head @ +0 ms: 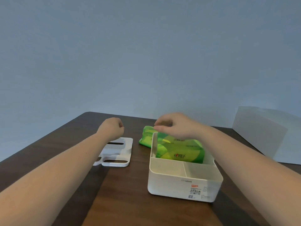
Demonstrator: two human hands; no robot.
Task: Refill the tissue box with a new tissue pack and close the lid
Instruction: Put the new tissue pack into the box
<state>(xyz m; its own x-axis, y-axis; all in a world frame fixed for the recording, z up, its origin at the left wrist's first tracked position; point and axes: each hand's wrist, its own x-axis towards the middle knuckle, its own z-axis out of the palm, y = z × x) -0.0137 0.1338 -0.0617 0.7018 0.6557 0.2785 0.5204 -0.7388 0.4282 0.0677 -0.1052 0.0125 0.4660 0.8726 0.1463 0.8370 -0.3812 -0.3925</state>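
The dark wooden table runs to its far edge near the blue wall, with a rounded corner at about 11 o'clock; bare wood lies open in front of and to the left of the box. A pale sheet or board leans at 2 o'clock beyond the right forearm.

The white tissue box sits open at about 4 o'clock from the middle of the table, a label on its near wall and two shallow near compartments bare. The green tissue pack lies tilted in the far compartment, its left end sticking out over the box's far-left rim. The white lid, with slots cut through it, lies flat on the table at 9 o'clock from the box, well apart from it.

The right hand hovers over the pack's far end, fingers curled and pinched; whether it grips the wrapper cannot be told. The left hand hangs above the lid's far edge, loosely closed, holding nothing.
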